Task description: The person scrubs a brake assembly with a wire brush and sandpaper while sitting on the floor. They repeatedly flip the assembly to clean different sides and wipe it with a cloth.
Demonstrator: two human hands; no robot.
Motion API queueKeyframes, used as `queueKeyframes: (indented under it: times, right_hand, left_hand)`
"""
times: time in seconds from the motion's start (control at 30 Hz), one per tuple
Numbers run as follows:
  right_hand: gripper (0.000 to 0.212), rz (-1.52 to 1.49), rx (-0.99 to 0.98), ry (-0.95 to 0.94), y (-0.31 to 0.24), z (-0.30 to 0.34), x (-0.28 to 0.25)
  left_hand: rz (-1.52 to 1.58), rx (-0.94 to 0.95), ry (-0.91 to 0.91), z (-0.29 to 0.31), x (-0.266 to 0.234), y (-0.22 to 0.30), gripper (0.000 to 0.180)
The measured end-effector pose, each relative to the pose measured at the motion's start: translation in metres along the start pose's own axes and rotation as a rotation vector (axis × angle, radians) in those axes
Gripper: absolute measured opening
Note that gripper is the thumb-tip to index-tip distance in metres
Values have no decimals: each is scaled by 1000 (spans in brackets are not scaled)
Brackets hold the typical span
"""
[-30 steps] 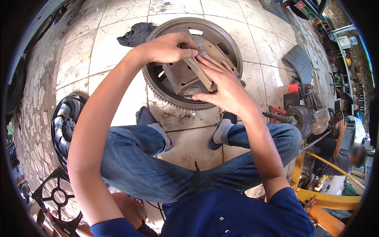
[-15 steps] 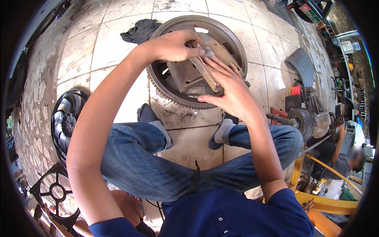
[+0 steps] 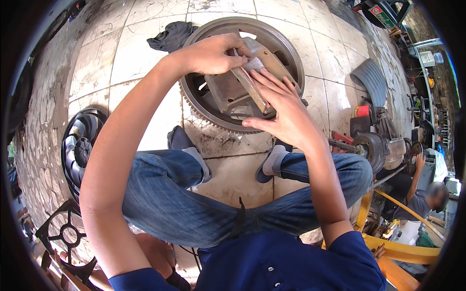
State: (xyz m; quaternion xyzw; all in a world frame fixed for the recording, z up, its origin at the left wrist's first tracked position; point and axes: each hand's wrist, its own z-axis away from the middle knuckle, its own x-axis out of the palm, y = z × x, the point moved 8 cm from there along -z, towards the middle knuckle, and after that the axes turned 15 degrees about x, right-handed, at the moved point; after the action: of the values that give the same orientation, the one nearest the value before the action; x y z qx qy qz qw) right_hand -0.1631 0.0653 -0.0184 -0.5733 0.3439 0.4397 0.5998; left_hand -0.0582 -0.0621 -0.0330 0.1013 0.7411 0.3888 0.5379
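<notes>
A toothed flywheel (image 3: pixel 192 107) lies flat on the tiled floor in front of my feet. On it rests a brown metal plate (image 3: pixel 224 88) with holes and cut-outs. Slanting over that plate is a thick flat grey block (image 3: pixel 248 87) with a worn, pale edge. My left hand (image 3: pixel 218 52) is closed at the block's far end, thumb along its near side and fingers curled beyond. My right hand (image 3: pixel 286 109) lies over the block's right side, fingers stretched out on its top and thumb spread apart toward me. The block's underside is hidden.
A black cloth (image 3: pixel 171 36) lies left of the flywheel. A black fan (image 3: pixel 83 149) and a fan frame (image 3: pixel 69 235) are at my left. A curved ribbed grey sheet (image 3: pixel 371 80), greasy machine parts (image 3: pixel 371 148) and a yellow frame (image 3: pixel 405 246) stand right, near another person (image 3: pixel 417 201).
My left hand has shifted slightly to the left and away, showing more of the block's grey top between my hands. My right hand stays almost in place.
</notes>
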Motion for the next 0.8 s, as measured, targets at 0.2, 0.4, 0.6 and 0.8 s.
queueKeyframes:
  times: [0.2,0.4,0.6,0.8]
  right_hand:
    - [95,11,-24,17,0,-12,0]
    - [95,85,-36,39,0,-8,2]
    - [95,131,-23,38,2,0,1]
    - [95,88,4,38,-2,-14,4]
  left_hand:
    - [48,5,49,-4,0,-6,35]
    - [15,-6,24,-1,0,-5,34]
    - [59,-9,33,2,4,-5,34]
    - [107,-8,62,0,3,-11,33]
